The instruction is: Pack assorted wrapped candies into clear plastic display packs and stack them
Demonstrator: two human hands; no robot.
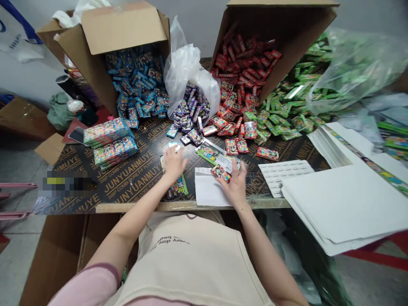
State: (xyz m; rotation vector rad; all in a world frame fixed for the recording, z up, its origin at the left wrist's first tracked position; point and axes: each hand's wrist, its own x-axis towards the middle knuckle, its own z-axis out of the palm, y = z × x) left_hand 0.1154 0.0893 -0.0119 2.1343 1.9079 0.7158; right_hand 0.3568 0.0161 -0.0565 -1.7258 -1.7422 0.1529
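Observation:
My left hand [174, 163] reaches over the table with thumb and fingers apart. Its fingertips are at a small blue box [173, 145], and I cannot make out a firm hold. Partly under this hand lies a printed black-and-green card packet [180, 187]. My right hand [236, 183] has its thumb and fingers around a small red box [221, 173]. Just beyond that box, a green printed packet [208, 152] lies at a slant. A white sheet [208, 189] is below the right hand, near the table edge.
Cartons of blue boxes [137, 76] and red boxes [245, 63] stand at the back. Purple boxes [191, 104] spill from a clear bag between them, with green boxes [287, 112] heaped right. Stacked display boxes [114, 148] stand left. White cards [344, 208] and a label sheet [283, 174] lie right.

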